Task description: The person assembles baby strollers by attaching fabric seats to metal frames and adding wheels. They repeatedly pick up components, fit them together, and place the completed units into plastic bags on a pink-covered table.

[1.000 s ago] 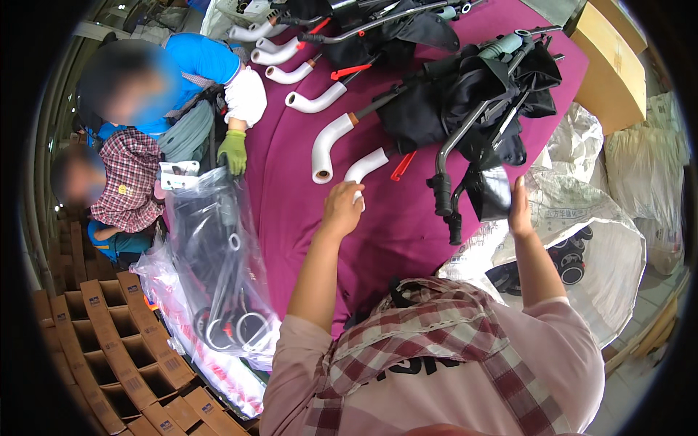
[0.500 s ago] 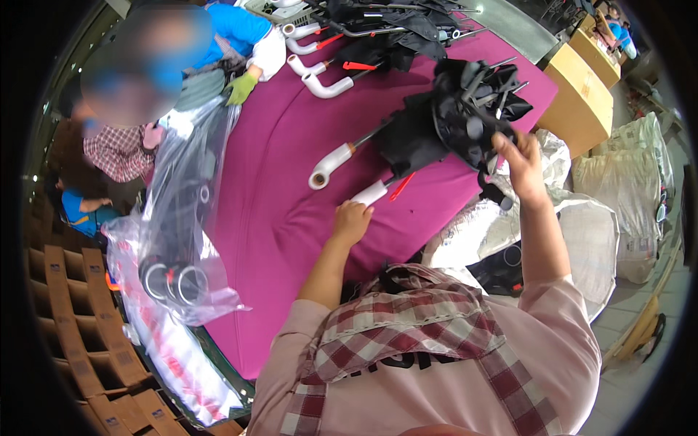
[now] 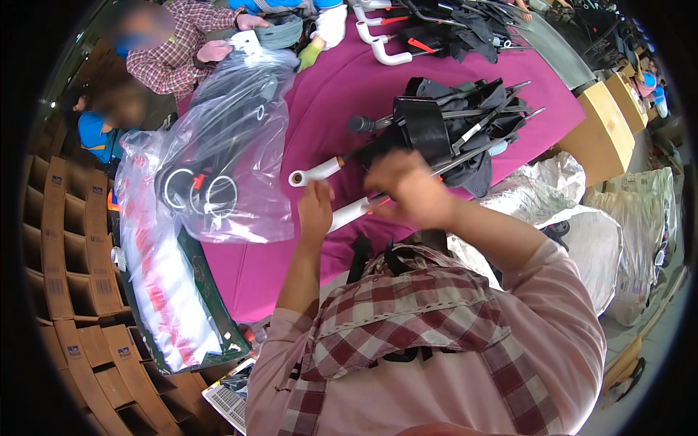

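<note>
On the table lies a folded black frame (image 3: 476, 120) of fabric and metal tubes, which looks like a folded stroller. A wide black band (image 3: 427, 132) goes around it, and two white curved handles stick out toward the left. My left hand (image 3: 316, 209) is closed at the end of the lower white handle (image 3: 350, 214), hiding its tip. The upper white handle (image 3: 317, 173) lies just above that hand. Smeared by motion, my right hand (image 3: 413, 190) is over the near side of the frame, by the handle bases; its fingers cannot be made out.
A purple cloth (image 3: 240, 280) covers the table. At left lies a clear plastic bag (image 3: 273, 207) with a black bundle inside; a co-worker's pink glove (image 3: 214, 51) is at its top. More white-handled frames (image 3: 465, 33) lie at the back. Cardboard boxes (image 3: 611, 134) and white sacks (image 3: 592, 240) stand right.
My right hand has come from the frame's far right end to its handle side. The frame now lies flatter, its band showing. The view has swung, shifting the surroundings; the bag looks more spread out.
</note>
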Motion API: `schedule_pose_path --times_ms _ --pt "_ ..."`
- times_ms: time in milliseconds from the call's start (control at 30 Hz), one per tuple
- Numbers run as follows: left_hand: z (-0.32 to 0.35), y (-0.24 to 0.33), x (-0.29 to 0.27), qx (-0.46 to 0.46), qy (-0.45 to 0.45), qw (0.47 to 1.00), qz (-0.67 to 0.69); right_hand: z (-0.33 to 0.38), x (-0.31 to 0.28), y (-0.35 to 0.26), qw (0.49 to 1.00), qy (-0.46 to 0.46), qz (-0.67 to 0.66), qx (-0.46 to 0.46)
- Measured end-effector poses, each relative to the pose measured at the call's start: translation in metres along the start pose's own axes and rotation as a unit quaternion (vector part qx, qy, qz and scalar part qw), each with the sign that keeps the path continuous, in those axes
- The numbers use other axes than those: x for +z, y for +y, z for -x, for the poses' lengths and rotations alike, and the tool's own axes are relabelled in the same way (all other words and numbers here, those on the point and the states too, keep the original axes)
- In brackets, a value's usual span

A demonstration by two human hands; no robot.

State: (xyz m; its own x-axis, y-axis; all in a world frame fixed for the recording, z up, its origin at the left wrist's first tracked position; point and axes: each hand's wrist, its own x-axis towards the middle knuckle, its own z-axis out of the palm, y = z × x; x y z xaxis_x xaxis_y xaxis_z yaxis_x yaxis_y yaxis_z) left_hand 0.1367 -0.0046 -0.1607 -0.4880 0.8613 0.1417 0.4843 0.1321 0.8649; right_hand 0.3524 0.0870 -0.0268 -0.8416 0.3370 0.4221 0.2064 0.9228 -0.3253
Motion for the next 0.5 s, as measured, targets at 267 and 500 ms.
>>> schedule_pose_path --times_ms 267,500 --pt "-0.119 0.129 0.019 0.251 -0.106 0.957 -0.098 -0.036 0.045 -0.017 0.906 -0.414 0.040 0.080" --pt "-0.132 0.084 0.057 0.224 -0.140 0.950 -0.168 -0.024 0.085 0.007 0.941 -0.328 0.007 0.082"
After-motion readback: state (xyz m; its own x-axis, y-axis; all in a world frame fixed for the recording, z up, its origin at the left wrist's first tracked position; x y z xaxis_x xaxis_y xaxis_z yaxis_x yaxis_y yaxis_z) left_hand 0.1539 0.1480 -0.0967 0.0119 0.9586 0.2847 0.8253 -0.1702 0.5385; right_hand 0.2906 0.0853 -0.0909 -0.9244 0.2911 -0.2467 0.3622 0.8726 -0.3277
